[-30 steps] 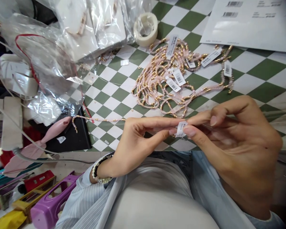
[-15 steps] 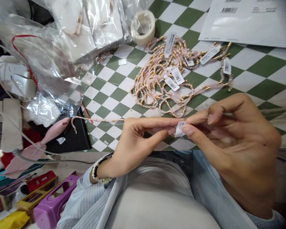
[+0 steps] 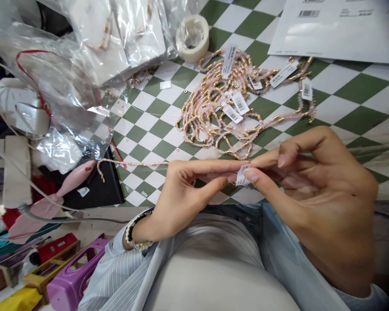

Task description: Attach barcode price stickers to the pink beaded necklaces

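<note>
Two hands, left [image 3: 181, 194] and right [image 3: 317, 194], pinched shut on one tag [image 3: 240, 175] and bead strand [image 3: 132, 163] at frame centre, mid-tagging; pressing flat next.

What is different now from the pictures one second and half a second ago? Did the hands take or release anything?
Almost nothing. The whole view shifts slightly, so the table things sit a little higher and further left. The left hand and right hand still pinch the small white tag on the bead strand between their fingertips; nothing was taken or released. The tagged bead pile and tape roll lie as before.
</note>
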The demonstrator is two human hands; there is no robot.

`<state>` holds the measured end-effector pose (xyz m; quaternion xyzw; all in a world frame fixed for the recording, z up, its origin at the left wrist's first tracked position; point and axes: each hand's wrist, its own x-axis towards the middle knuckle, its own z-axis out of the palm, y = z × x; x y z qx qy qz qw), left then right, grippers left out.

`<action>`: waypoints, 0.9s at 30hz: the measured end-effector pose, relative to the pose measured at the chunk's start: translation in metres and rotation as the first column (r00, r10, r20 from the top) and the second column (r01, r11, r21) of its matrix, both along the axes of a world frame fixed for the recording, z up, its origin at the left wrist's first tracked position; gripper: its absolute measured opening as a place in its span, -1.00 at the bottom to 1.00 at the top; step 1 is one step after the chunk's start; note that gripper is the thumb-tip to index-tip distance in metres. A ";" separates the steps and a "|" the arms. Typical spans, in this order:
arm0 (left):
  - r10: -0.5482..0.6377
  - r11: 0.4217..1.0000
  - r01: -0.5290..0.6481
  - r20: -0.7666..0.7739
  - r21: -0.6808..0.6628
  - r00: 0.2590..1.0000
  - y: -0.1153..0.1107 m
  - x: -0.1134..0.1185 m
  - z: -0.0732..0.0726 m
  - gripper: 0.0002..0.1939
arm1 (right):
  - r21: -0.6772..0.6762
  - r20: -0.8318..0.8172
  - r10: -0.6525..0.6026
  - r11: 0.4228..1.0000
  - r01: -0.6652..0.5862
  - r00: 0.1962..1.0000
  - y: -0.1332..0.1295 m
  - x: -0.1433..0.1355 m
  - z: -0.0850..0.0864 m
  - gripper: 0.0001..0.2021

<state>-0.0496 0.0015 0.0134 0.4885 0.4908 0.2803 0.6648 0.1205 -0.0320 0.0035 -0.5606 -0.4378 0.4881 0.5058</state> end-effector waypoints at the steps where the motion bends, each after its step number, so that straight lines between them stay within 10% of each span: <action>1: -0.002 1.000 0.002 -0.001 -0.001 1.000 0.000 0.000 0.000 -0.82 | -0.007 0.001 -0.003 1.000 0.003 1.000 0.000 0.000 0.000 -0.71; 27: -0.037 0.998 0.038 0.012 -0.042 0.999 0.003 -0.003 0.000 -0.79 | -0.048 0.057 -0.052 0.997 0.055 0.997 0.000 -0.002 -0.003 -0.71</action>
